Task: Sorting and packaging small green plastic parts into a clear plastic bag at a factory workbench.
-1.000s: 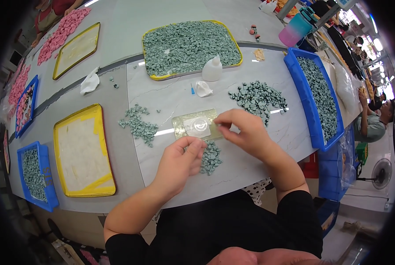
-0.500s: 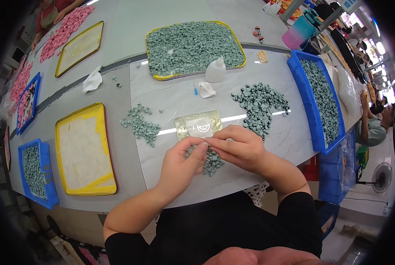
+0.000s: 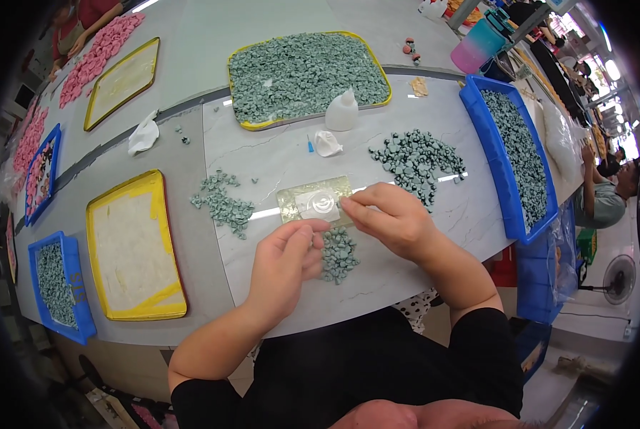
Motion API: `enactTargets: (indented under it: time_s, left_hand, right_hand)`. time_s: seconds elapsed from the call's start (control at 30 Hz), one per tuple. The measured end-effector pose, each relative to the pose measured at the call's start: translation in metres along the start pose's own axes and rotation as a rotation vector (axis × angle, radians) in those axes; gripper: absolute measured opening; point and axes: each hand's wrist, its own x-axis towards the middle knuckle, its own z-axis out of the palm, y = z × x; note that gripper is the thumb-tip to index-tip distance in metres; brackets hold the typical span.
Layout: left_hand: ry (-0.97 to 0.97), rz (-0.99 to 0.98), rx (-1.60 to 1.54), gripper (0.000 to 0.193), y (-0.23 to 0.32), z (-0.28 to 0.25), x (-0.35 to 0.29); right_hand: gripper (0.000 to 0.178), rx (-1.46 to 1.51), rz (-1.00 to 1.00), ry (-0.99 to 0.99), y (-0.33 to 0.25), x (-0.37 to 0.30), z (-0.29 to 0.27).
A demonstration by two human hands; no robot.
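My right hand (image 3: 399, 223) is closed in a pinch at the right edge of a clear, yellowish flat pad (image 3: 290, 207). A small greenish piece seems to show at its fingertips, mostly hidden. On the pad lies a white square with a round, shiny, whitish ring-shaped spot (image 3: 323, 203). My left hand (image 3: 283, 263) is just below and left of the pad, its fingers curled and thumb against the index finger; whatever it holds, if anything, is hidden. Beside it on the table is a small heap of green pieces (image 3: 339, 256).
Loose green pieces form heaps to the left (image 3: 227, 207) and right (image 3: 414, 168). Behind stand a white squeeze bottle (image 3: 343, 111), a crumpled white wipe (image 3: 327, 144) and a yellow-rimmed full tray (image 3: 389, 91). Blue bins (image 3: 486, 146) flank the table; a co-worker (image 3: 91, 16) is at far left.
My hands, fingertips together before, have separated. The right hand has moved up to the pad's right edge, while the left has stayed low and shifted slightly left.
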Motion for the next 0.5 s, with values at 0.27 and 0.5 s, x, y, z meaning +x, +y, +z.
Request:
enactTargets:
  time_s: [0.27, 0.5]
  left_hand:
    - [0.103, 0.108, -0.028, 0.017, -0.006, -0.005, 0.003]
    - [0.120, 0.119, -0.013, 0.018, -0.006, -0.011, 0.006]
  right_hand:
    - [0.031, -0.138, -0.042, -0.072, 0.006, -0.002, 0.007]
    - [0.033, -0.179, -0.078, -0.091, 0.005, -0.003, 0.017]
